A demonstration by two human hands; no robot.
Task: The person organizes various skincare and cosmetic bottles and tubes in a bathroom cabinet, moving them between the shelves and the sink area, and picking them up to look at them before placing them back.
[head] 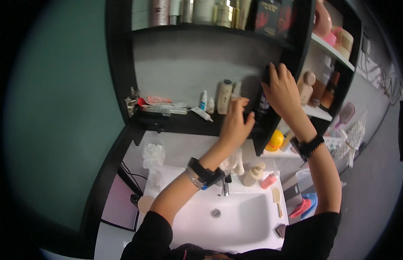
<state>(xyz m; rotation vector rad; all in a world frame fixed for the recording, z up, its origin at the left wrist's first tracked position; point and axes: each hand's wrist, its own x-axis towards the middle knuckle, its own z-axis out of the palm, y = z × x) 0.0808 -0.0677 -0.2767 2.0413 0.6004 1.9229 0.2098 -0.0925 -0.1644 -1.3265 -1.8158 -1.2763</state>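
My right hand [282, 89] is raised to the right end of the cabinet's lower shelf, its fingers around the top of a dark bottle [264, 103] with pale purple print. The hand hides much of that bottle. Lower and to the left, my left hand [235, 122] is in front of the shelf with thumb and fingers apart, nothing visible in it. Just behind it stand a tall beige bottle [224, 97] with a dark cap and a paler container [236, 89], partly covered by my fingers. A white tube [201, 114] lies left of them, near a small blue-and-white bottle [203, 101].
Toothbrush-like items and tubes [164, 109] lie at the shelf's left end. Bottles and boxes [268, 18] fill the shelf above. Below is a white sink [234, 224] with a faucet [225, 188], pump bottle [254, 175] and comb [277, 201]. A yellow rubber duck [275, 140] sits at right.
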